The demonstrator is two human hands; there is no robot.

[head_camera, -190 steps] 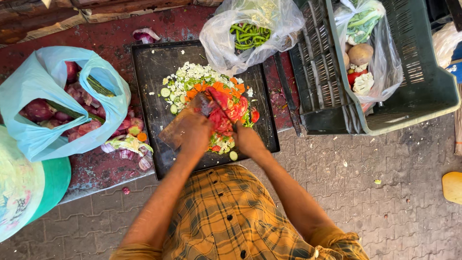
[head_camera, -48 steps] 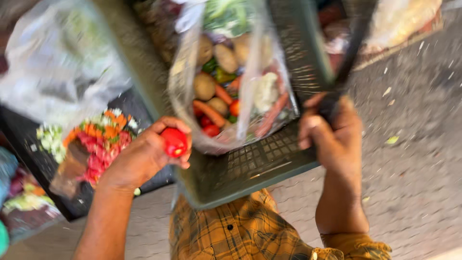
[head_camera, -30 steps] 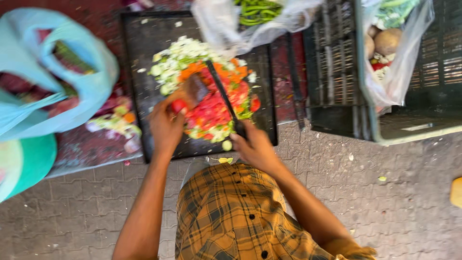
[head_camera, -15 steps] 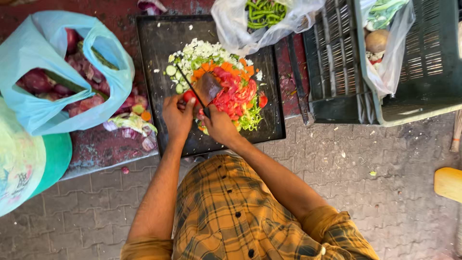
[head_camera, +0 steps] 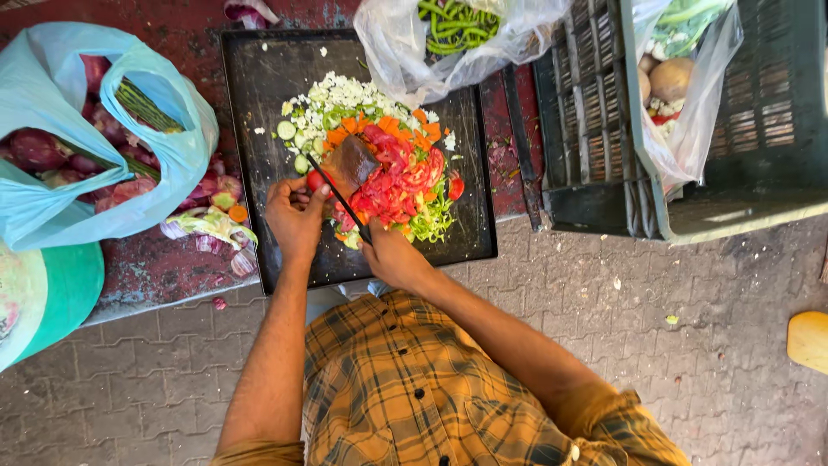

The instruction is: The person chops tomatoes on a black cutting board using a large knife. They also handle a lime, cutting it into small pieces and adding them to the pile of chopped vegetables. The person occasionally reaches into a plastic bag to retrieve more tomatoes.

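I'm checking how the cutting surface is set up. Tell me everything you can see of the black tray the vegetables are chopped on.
The black tray is a flat, dark, rectangular tray with a low raised rim, worn and wet-looking. It lies level on a red slab, its near edge at the paving. It bears a pile of chopped vegetables; a clear bag of green chillies overlaps its far right corner. Both hands work above it.

The floor (head_camera: 690, 345) is made of grey paving bricks with small bits of scraps on it. A red, worn counter (head_camera: 172, 267) stands on the left. Bright sun falls on the floor, and a dark crate (head_camera: 776, 173) makes shade.
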